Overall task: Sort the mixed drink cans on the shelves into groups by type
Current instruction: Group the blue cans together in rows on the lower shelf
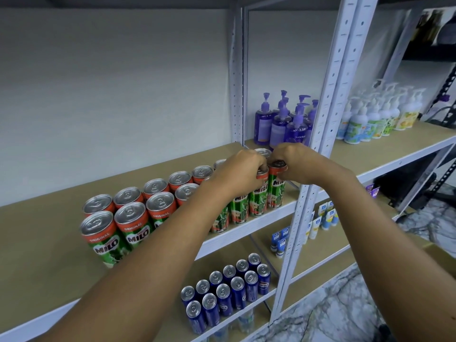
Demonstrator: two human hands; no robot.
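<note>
Two hands are working the right end of the Milo rows on the upper shelf (49, 233): left hand (240, 169) is gripping one Milo can (259, 193), right hand (296, 164) pinching the end can (276, 186). Advice: seat both upright, flush, labels forward.

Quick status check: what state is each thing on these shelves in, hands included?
Left hand: grips a Milo can's top.
Right hand: grips the end Milo can, upright.
Milo cans: upright, grouped in rows, upper shelf.
Blue cans: upright, grouped, lower shelf.
Purple pump bottles: upright.
</note>
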